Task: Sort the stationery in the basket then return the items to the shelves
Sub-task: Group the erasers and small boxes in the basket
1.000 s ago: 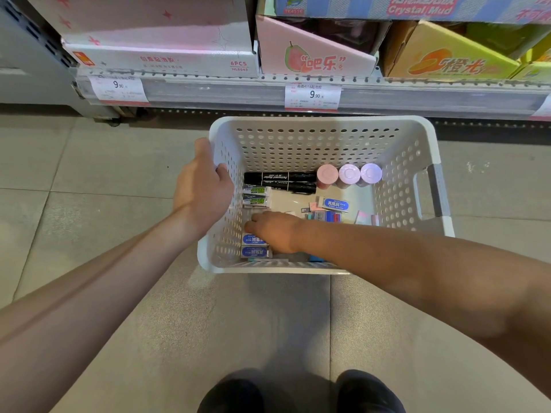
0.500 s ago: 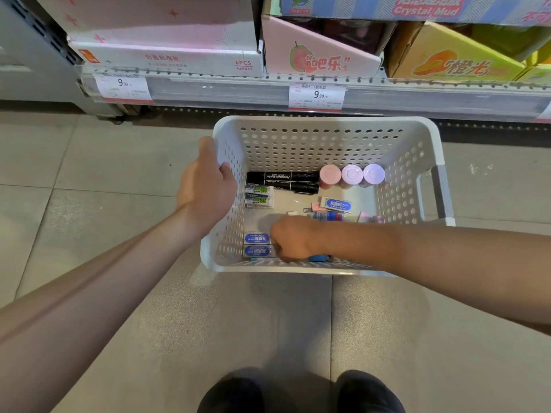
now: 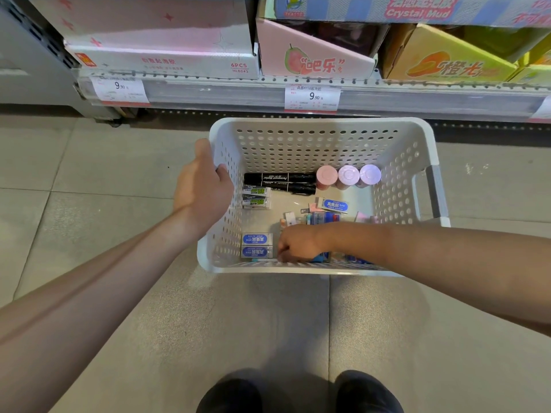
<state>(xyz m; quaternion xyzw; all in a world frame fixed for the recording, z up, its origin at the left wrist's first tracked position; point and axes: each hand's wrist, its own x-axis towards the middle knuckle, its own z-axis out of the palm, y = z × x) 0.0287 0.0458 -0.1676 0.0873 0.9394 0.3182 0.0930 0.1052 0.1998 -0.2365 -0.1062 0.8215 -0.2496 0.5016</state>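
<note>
We note left hand gripping the white basket by its left rim, right hand inside near blue-labelled erasers, fingers curled, its hold undeterminable.

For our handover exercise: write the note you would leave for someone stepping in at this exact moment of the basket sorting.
Left hand grips the left rim of the white basket.
Right hand is down in the near part of the basket with fingers curled; what they hold, if anything, is hidden.
Grouped already: black markers at the back, three round pastel tubs beside them, green-label erasers, two blue-label erasers beside the right hand.
Left: the loose mixed items mid-basket need sorting; nothing looks returned to the shelves yet.
</note>
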